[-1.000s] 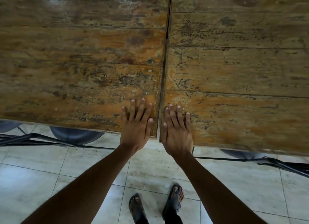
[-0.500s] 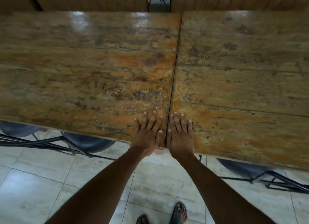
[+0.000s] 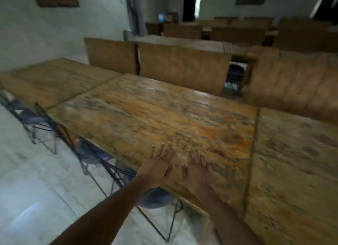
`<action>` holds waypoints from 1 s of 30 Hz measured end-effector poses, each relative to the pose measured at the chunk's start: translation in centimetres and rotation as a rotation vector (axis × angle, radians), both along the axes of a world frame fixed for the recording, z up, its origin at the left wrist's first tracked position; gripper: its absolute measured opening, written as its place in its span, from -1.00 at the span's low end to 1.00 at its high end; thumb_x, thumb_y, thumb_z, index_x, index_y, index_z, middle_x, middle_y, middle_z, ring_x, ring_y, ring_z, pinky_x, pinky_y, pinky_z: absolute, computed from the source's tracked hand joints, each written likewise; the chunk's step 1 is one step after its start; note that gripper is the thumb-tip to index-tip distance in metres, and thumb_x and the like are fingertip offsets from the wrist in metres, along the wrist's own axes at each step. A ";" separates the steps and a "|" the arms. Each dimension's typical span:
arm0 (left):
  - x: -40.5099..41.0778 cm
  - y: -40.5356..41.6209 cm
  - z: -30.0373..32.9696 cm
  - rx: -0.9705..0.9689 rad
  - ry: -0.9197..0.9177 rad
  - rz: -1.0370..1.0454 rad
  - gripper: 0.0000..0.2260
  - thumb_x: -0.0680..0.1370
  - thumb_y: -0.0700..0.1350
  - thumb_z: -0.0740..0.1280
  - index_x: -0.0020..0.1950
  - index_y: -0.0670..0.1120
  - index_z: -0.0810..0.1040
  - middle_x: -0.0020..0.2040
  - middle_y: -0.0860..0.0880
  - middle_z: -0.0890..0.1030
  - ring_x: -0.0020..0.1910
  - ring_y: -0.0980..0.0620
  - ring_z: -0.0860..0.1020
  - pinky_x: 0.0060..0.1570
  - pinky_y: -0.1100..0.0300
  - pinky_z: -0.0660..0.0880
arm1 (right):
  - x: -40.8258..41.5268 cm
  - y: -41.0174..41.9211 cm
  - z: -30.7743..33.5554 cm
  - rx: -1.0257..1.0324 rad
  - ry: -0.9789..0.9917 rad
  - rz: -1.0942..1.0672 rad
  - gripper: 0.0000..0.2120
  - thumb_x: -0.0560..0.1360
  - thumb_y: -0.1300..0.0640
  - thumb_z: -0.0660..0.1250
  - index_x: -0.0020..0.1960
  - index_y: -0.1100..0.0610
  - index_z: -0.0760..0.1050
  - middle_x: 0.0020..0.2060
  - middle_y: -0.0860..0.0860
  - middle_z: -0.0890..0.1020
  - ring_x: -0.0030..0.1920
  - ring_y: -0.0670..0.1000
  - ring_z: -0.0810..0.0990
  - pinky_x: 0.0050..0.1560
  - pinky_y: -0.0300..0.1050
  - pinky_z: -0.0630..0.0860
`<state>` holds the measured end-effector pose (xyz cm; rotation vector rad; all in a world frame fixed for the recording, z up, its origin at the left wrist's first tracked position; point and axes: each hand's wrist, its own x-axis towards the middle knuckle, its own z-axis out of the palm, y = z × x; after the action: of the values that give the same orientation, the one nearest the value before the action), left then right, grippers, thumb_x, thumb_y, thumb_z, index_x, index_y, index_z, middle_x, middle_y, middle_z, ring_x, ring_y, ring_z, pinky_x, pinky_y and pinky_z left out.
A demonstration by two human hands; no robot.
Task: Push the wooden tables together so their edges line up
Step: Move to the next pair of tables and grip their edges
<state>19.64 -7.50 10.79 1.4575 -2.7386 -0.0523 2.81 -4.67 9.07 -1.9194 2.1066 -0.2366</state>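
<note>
Now both hands lie flat, fingers spread and gripping nothing, left hand [image 3: 157,168] beside right hand [image 3: 196,173] on the middle desk [image 3: 164,116], whose edge meets the right desk [image 3: 296,171].

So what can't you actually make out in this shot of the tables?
- Head view, motion blur: whether the seam between the middle table and right table is fully closed.
- Right table: cut off by the frame's right edge.
- Table legs: hidden under the tops.
- Left hand and right hand: blurred, pressure unclear.
</note>
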 end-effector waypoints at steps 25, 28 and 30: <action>73.0 -11.7 9.6 -0.213 0.129 0.572 -0.40 0.67 0.16 0.03 0.62 -0.04 -0.10 0.64 -0.10 -0.13 0.59 -0.16 -0.21 0.54 -0.27 -0.10 | 69.8 -23.6 12.1 -0.218 -0.055 0.591 -0.48 0.60 -0.11 0.14 0.48 0.10 0.25 0.46 0.13 0.37 0.42 0.24 0.33 0.31 0.19 0.38; 78.3 -16.9 8.5 -0.181 0.107 0.563 -0.41 0.68 0.15 0.03 0.62 -0.05 -0.10 0.64 -0.09 -0.13 0.59 -0.14 -0.22 0.54 -0.25 -0.12 | 75.8 -29.1 9.6 -0.198 -0.100 0.568 -0.48 0.60 -0.10 0.17 0.49 0.11 0.25 0.42 0.14 0.41 0.40 0.24 0.36 0.31 0.18 0.39; 82.2 -21.6 7.3 -0.146 0.072 0.547 -0.41 0.68 0.16 0.02 0.62 -0.05 -0.08 0.64 -0.10 -0.12 0.59 -0.13 -0.22 0.55 -0.23 -0.11 | 80.4 -33.8 7.7 -0.166 -0.128 0.547 -0.46 0.61 -0.08 0.18 0.51 0.12 0.23 0.45 0.14 0.39 0.43 0.23 0.34 0.35 0.18 0.39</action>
<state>101.84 -29.13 18.10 2.0442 -2.1451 0.1065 83.25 -38.49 16.75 -2.4131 1.4477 -0.4089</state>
